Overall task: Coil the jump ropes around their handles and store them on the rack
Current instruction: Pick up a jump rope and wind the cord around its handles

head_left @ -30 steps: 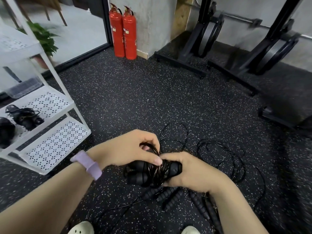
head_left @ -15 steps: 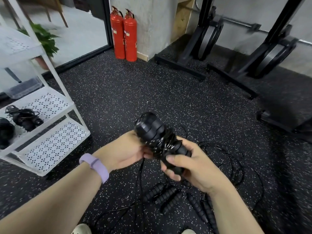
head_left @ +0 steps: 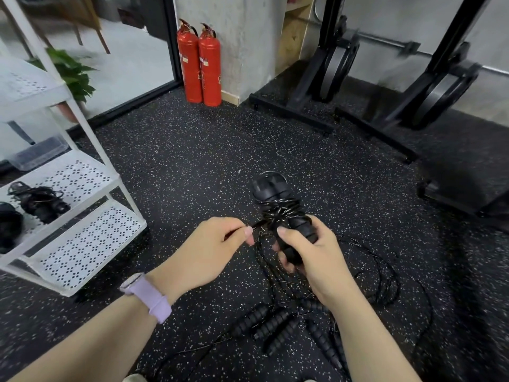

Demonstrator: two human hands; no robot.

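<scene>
My right hand (head_left: 312,256) grips a pair of black jump-rope handles (head_left: 275,201) held upright, with thin black cord wound around their middle. My left hand (head_left: 213,249) pinches the loose end of that cord (head_left: 257,225) just left of the handles. On the floor below lie several more ribbed black handles (head_left: 271,323) amid loose cord loops (head_left: 385,279). A white perforated rack (head_left: 82,235) stands at the left; its middle shelf holds a coiled rope bundle (head_left: 41,201) and another dark bundle (head_left: 8,226).
Two red fire extinguishers (head_left: 199,64) stand by a concrete pillar at the back. Black weight-rack frames (head_left: 330,86) with plates fill the back right. A potted plant (head_left: 73,73) sits behind the rack. A purple wristband (head_left: 150,296) is on my left wrist.
The handle bundle went from lying sideways in both hands to standing upright in my right hand. My left hand let go of the bundle and now pinches the cord end to its left.
</scene>
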